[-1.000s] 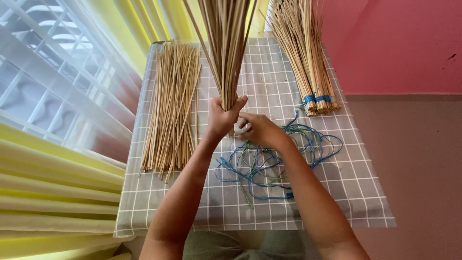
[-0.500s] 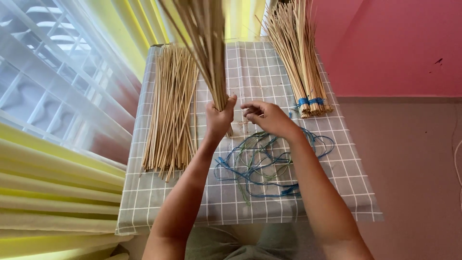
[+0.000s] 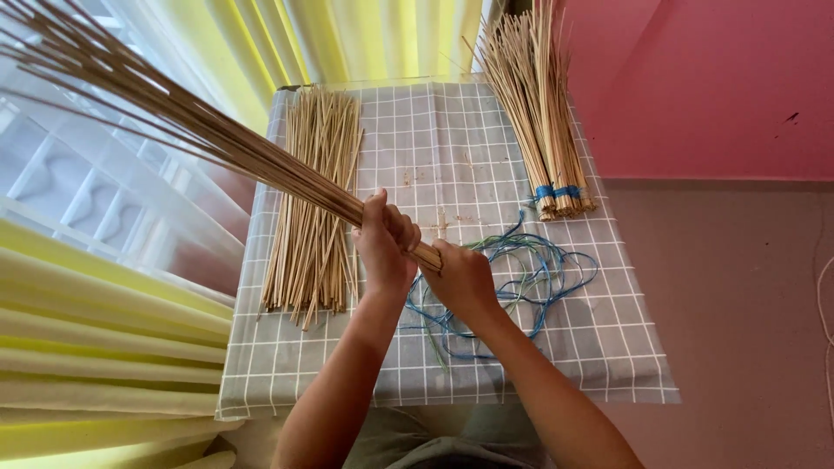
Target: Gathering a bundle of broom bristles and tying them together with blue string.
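L hand (image 3: 384, 246), fingers wrapped tight round a stick bundle (image 3: 200, 130), which fans up and away to the left. R hand (image 3: 463, 280) closes on the bundle's butt end, just beside L fingers. Below R fingers: blue-green cord (image 3: 530, 278) on checked tabletop (image 3: 434, 139). Loose sticks (image 3: 317, 200) left of L fingers; tied bundle (image 3: 539, 113) beyond R.

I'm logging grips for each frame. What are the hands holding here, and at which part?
Both hold one bundle of thin sticks at its butt end: the left hand wraps it, the right hand cups the tip.
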